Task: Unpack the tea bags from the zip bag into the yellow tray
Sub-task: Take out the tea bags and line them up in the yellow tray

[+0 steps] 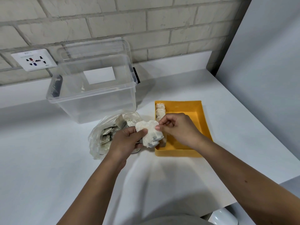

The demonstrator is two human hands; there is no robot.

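two hands, left hand [128, 140] and right hand [178, 129] pinching one tea bag clump [150, 133], one yellow tray [205, 120]

Bright, even overhead light; soft double shadows fall on the white surface [48, 159] below the hands [125, 140]. Wide-angle bending curves the edges; focus is slightly soft throughout.

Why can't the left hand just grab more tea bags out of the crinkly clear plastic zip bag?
Probably it could, but not right now. The left hand is already full, gripping a bunch of white paper tea bags with the right hand. The clear plastic zip bag lies open right beside it.
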